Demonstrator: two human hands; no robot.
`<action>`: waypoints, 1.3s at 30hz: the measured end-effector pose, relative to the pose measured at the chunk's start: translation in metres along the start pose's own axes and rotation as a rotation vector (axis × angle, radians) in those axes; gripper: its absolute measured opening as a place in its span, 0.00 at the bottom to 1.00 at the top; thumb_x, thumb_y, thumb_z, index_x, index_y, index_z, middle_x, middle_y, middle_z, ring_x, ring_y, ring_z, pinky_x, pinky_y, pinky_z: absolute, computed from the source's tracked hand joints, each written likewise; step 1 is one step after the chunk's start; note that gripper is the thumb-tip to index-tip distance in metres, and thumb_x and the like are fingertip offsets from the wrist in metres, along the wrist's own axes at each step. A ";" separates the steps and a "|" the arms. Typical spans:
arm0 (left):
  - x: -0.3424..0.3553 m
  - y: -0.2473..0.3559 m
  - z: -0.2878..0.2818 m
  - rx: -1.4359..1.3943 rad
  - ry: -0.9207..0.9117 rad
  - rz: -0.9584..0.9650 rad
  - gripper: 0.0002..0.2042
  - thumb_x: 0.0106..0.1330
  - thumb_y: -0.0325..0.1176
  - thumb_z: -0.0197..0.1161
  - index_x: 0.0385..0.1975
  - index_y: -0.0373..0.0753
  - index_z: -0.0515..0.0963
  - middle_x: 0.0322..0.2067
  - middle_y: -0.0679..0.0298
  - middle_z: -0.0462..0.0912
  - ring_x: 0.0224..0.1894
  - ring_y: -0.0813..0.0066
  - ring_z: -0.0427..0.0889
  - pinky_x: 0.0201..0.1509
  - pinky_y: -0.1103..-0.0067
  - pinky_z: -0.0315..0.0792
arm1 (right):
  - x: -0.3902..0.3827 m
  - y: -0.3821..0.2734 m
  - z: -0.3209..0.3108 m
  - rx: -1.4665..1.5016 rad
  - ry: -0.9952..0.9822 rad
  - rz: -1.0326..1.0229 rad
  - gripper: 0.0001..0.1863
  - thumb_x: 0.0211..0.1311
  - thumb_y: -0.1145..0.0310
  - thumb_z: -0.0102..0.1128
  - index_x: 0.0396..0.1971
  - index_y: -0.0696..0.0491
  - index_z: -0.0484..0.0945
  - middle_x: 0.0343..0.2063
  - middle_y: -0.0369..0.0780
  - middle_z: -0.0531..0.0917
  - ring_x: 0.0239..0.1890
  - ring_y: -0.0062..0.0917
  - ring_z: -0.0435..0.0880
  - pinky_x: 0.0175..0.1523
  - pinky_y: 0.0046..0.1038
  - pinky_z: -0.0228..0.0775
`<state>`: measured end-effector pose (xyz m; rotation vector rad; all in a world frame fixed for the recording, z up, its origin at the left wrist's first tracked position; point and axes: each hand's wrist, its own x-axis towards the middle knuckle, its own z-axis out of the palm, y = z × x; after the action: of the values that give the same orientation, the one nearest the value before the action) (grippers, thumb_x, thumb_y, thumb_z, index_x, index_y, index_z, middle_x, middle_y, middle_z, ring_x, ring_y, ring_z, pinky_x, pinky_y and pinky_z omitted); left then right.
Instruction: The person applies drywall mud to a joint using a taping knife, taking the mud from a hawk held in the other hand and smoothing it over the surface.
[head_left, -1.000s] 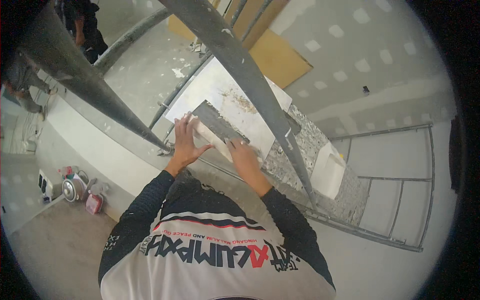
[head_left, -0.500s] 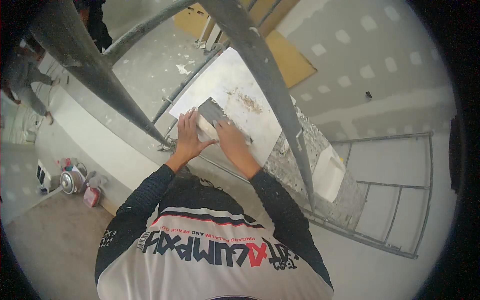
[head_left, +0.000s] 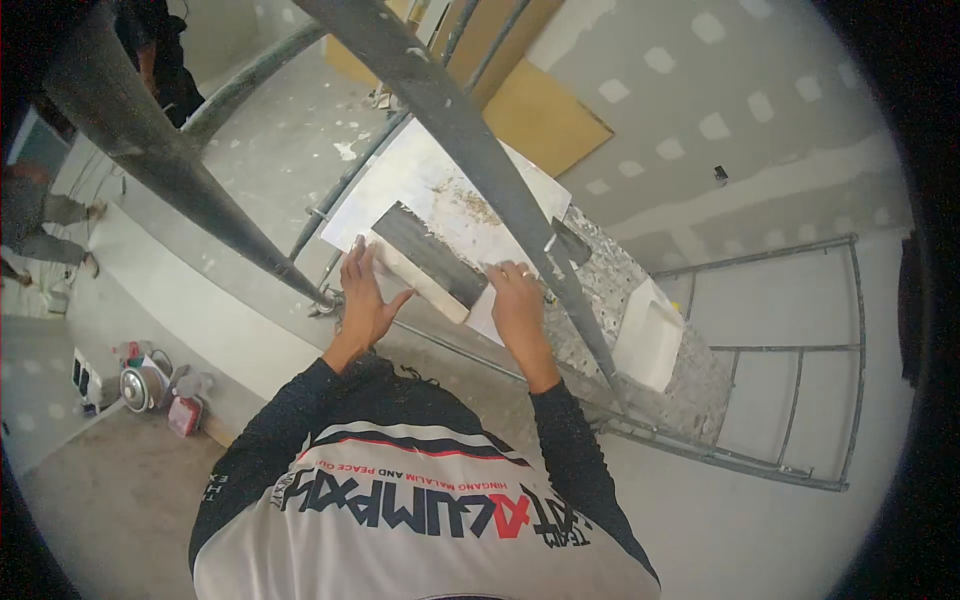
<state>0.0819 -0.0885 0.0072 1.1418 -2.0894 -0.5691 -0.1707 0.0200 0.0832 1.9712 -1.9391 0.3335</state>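
A long flat dark grey strip (head_left: 428, 256) lies slantwise on a white board (head_left: 375, 190), with a pale cream bar (head_left: 417, 280) along its near side. My left hand (head_left: 364, 305) is at the bar's left end, fingers stretched out over its edge and thumb spread away. My right hand (head_left: 520, 310) lies at the strip's right end, fingertips resting beside or on it; exact contact is hard to tell. Neither hand is wrapped round anything. Brown crumbs (head_left: 467, 203) are scattered on the board beyond the strip.
Grey scaffold tubes (head_left: 455, 110) cross close above the board. On the speckled plank (head_left: 690, 400) to the right sits a white tray (head_left: 648, 335); a dark flat piece (head_left: 571, 242) lies near the board. Another person (head_left: 45, 225) is at far left. A fan (head_left: 145, 388) stands below left.
My right hand has slid right along the strip to its end, uncovering more of the strip and bar. My left hand has shifted slightly down. The whole view has tilted a little.
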 end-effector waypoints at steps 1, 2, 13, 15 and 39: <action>-0.001 0.002 0.002 -0.029 0.015 -0.014 0.55 0.53 0.50 0.79 0.75 0.33 0.50 0.76 0.44 0.49 0.75 0.41 0.51 0.78 0.52 0.45 | -0.006 -0.005 -0.004 -0.006 -0.001 0.011 0.18 0.55 0.80 0.55 0.45 0.54 0.83 0.43 0.43 0.81 0.48 0.42 0.79 0.50 0.40 0.74; 0.000 0.002 0.004 -0.033 0.009 -0.008 0.55 0.53 0.50 0.79 0.75 0.33 0.50 0.76 0.44 0.49 0.75 0.41 0.51 0.78 0.52 0.45 | -0.009 -0.013 -0.005 0.136 -0.069 0.030 0.17 0.56 0.79 0.55 0.46 0.54 0.83 0.44 0.43 0.81 0.49 0.40 0.79 0.50 0.39 0.74; 0.010 -0.003 0.002 0.011 -0.048 -0.047 0.57 0.52 0.48 0.79 0.74 0.27 0.48 0.74 0.42 0.52 0.73 0.41 0.52 0.76 0.53 0.47 | 0.080 -0.089 0.037 0.200 -0.302 -0.130 0.18 0.58 0.72 0.59 0.49 0.57 0.80 0.43 0.41 0.80 0.50 0.35 0.80 0.54 0.36 0.74; 0.011 -0.001 0.003 0.007 -0.043 -0.041 0.57 0.52 0.48 0.79 0.74 0.28 0.48 0.74 0.42 0.52 0.73 0.40 0.52 0.76 0.53 0.47 | 0.104 -0.098 0.060 0.173 -0.262 -0.146 0.14 0.60 0.70 0.59 0.46 0.57 0.81 0.43 0.42 0.80 0.50 0.35 0.81 0.52 0.36 0.75; 0.020 0.019 0.035 -0.062 -0.584 0.560 0.32 0.56 0.29 0.71 0.64 0.51 0.73 0.61 0.53 0.68 0.71 0.48 0.59 0.78 0.48 0.43 | -0.024 0.026 -0.062 0.081 0.010 0.193 0.16 0.60 0.75 0.57 0.49 0.56 0.80 0.45 0.43 0.79 0.52 0.38 0.77 0.55 0.40 0.72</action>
<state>0.0373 -0.0938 0.0032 0.3201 -2.7096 -0.7361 -0.1921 0.0670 0.1322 1.8289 -2.1457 0.4781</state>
